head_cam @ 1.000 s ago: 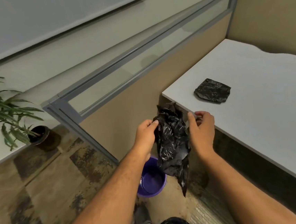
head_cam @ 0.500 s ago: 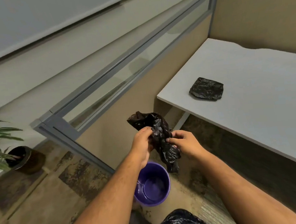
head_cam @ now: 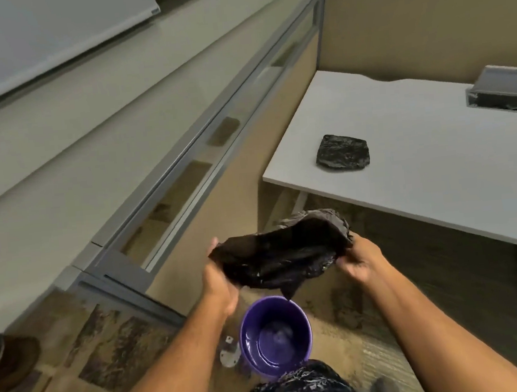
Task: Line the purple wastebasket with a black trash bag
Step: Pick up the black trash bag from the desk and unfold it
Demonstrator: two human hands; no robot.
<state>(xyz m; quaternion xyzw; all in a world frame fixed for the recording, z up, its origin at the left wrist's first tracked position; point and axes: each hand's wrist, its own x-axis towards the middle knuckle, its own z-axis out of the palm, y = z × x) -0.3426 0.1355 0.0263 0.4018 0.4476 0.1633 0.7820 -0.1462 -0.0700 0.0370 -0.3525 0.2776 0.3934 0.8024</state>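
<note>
We hold the black trash bag (head_cam: 283, 256) open in the air, our left hand (head_cam: 220, 283) and right hand (head_cam: 359, 260) each pinching one side of its mouth, right above the purple wastebasket (head_cam: 275, 336) on the floor. A folded bag (head_cam: 343, 156) lies on the white desk (head_cam: 437, 159) nearby. Our patterned knee (head_cam: 301, 390) hides the basket's near edge.

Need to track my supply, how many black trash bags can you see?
2: one opened black trash bag held above the purple wastebasket, one folded trash bag on the white desk.
</note>
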